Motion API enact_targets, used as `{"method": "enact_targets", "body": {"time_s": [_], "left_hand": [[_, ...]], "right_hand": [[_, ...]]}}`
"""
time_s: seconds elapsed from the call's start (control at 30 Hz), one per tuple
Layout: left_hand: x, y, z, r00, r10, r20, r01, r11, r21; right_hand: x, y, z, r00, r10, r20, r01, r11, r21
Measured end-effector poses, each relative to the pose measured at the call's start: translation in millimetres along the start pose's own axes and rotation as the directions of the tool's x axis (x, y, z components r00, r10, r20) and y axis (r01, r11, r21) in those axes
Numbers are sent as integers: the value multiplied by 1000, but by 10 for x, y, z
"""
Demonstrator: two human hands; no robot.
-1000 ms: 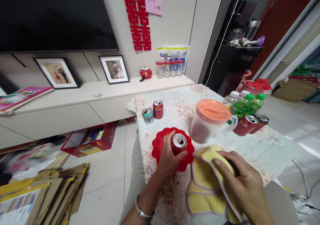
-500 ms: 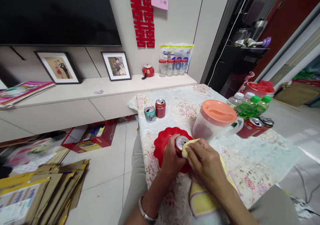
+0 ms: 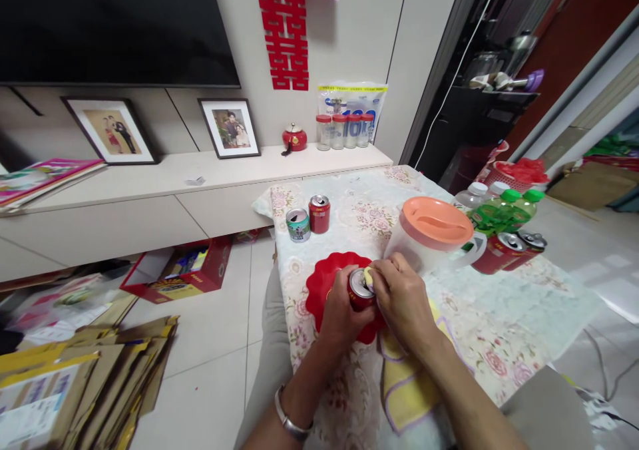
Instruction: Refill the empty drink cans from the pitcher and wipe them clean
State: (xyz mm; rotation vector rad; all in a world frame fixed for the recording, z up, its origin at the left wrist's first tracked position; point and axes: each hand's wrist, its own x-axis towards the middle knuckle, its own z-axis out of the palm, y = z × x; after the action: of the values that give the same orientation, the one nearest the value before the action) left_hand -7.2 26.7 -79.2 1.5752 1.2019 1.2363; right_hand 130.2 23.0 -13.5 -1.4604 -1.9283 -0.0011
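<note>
My left hand (image 3: 342, 313) is wrapped round a red can (image 3: 360, 290) with a silver top, over a red scalloped plate (image 3: 319, 283). My right hand (image 3: 405, 298) pinches a corner of a yellow cloth (image 3: 409, 393) against the opening in the can's top. The rest of the cloth hangs under my right wrist onto the flowered tablecloth. Beyond the plate stand a green can (image 3: 298, 226) and another red can (image 3: 319, 215), both opened. A clear pitcher with an orange lid (image 3: 433, 222) is just past my right hand.
Bottles with green caps (image 3: 504, 214) and two more cans (image 3: 499, 253) stand at the table's right. Behind is a white cabinet (image 3: 224, 178) with framed photos, a red pot (image 3: 294, 137) and lidded jars. Flattened cardboard (image 3: 114, 383) and a red box (image 3: 214, 267) lie on the floor at left.
My right hand has moved slightly up and left, its fingers now closer over the can's opening. Less of the cloth's corner shows above the can. The view has shifted slightly.
</note>
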Motion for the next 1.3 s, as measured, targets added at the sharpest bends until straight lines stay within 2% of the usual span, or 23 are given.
{"method": "enact_targets", "body": {"time_s": [0.17,0.33,0.5,0.63,0.73,0.9,1.07,1.17,1.3], "left_hand": [[-10,-7,7,1000,-13,8,13,1000,-16],[-26,17,-1,1000,14,-1,-14,1000,-14],[-42,27,-9,1000,3,-12,-3,1000,-13],[-46,12,-16,1000,29,7,-29,1000,-7],[-35,13,-24,999,28,22,-28,999,-22],[-22,47,-37,1000,-14,0,14,993,-117],[-47,224,-74,999,-35,13,37,975,-219],[-76,339,-107,997,-58,41,66,969,-239],[-113,332,-97,997,-15,75,35,962,-270]], "right_hand": [[-214,-60,-91,999,28,15,-29,997,65],[-371,-206,-212,999,-6,36,1,991,133],[-385,-317,-135,995,-64,-81,74,990,124],[-390,-239,-96,997,-73,-38,77,991,106],[-395,-108,-165,996,-13,-89,23,993,119],[-459,81,-306,967,176,-183,-138,970,200],[-524,144,-365,927,312,-206,-250,927,278],[-491,101,-401,931,272,-245,-203,941,271],[-373,-27,-433,953,109,-281,-48,975,216]]}}
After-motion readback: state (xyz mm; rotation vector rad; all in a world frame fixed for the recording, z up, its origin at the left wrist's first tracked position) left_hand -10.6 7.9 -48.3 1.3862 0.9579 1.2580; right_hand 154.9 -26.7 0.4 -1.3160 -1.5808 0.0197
